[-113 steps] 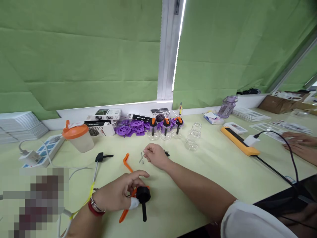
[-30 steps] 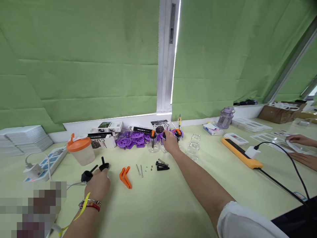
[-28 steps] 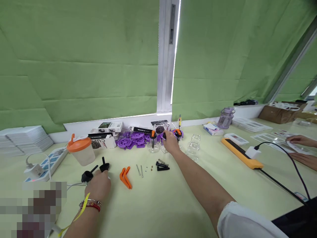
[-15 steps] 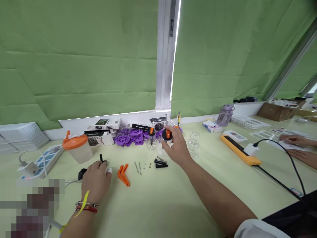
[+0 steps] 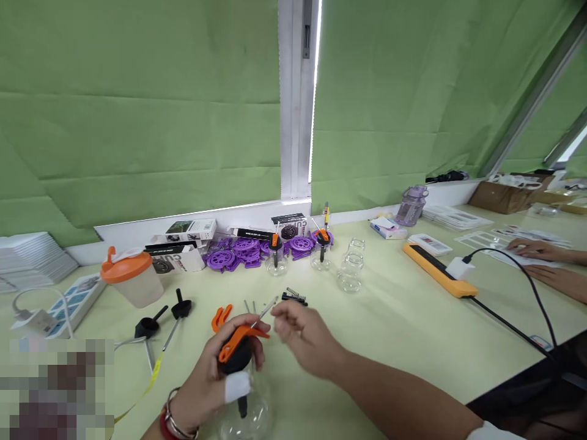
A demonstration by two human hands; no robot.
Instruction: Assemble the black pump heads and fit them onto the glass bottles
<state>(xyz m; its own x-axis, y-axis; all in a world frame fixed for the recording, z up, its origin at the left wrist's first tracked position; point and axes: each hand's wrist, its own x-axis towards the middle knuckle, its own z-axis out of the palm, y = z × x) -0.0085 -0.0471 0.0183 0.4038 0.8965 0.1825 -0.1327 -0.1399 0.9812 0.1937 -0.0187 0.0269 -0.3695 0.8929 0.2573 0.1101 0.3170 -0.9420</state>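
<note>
The left hand [image 5: 206, 382] is clamped on a clear round glass bottle with black-and-orange trigger cap [image 5: 238, 373] at the desk's [image 5: 413, 330] near edge. The right hand [image 5: 305, 333], fingers loosely apart and empty, hovers beside; a careless nudge might bend the thin metal rod [image 5: 263, 313] or tip the bottle off.

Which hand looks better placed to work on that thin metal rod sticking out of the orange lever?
Probably the right hand: it is free beside the rod, while the left hand grips the black cap with the orange lever.

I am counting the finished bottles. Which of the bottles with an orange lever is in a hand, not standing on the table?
The bottle gripped by the left hand, nearest the camera; the two others stand by the purple parts.
</note>
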